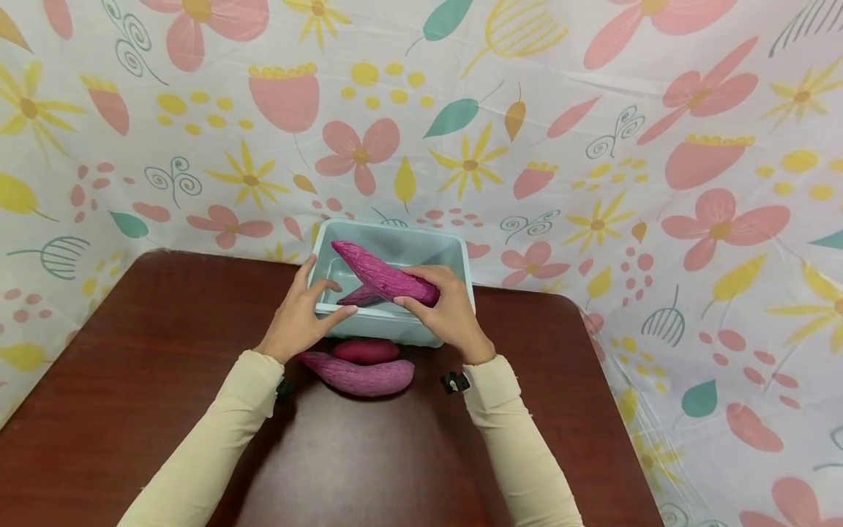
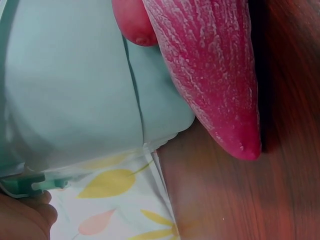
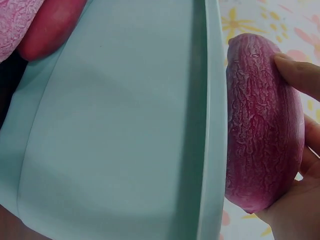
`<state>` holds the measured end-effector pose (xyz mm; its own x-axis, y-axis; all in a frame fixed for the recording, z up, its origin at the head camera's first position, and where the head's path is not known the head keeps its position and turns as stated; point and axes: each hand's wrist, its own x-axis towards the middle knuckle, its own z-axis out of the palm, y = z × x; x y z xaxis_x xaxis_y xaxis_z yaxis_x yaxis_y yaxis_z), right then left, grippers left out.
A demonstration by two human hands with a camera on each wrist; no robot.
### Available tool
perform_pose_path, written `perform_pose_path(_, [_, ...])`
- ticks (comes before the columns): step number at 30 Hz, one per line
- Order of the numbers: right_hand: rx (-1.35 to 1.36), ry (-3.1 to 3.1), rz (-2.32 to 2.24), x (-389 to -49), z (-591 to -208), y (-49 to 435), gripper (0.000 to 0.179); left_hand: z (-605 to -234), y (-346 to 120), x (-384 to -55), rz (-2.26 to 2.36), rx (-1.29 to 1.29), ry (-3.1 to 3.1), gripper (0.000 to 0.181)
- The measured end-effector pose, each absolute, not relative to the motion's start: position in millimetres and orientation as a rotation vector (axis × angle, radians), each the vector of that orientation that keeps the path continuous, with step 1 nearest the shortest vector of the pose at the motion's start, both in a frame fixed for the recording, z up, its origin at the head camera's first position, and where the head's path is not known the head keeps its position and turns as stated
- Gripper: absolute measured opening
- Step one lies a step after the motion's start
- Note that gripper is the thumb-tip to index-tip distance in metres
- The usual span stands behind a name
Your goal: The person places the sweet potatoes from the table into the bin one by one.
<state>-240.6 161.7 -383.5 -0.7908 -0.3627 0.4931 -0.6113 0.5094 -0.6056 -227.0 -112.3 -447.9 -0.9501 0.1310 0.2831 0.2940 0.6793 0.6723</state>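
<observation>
My right hand (image 1: 443,301) grips the thick end of a long magenta sweet potato (image 1: 375,272), held slanted above a pale blue bin (image 1: 402,322); the right wrist view shows the held sweet potato (image 3: 262,120) beyond the bin's rim. Under it, inside the bin, another purple sweet potato (image 1: 358,296) is partly covered. My left hand (image 1: 299,311) holds the bin's near left corner, thumb along the front rim and fingers curled over the side. In front of the bin lie a large curved sweet potato (image 1: 362,377) and a smaller, smooth red one (image 1: 366,351).
The bin stands at the back of a dark brown wooden table (image 1: 342,461), close to a floral-patterned cloth (image 1: 421,146) hanging behind and at the sides. A small black device (image 1: 454,381) is by the right wrist.
</observation>
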Motion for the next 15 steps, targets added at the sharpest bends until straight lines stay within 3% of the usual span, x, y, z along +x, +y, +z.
perform_pose_path(10, [0.787, -2.508, 1.145, -249.3, -389.1, 160.2, 0.044, -446.6, -111.9, -225.3, -1.148, -0.331, -2.691, 0.047])
perform_pose_path(15, [0.808, -2.476, 1.191, -251.0, -390.6, 159.9, 0.034, -445.4, -111.8, -225.6, -1.170, -0.320, -2.693, 0.049])
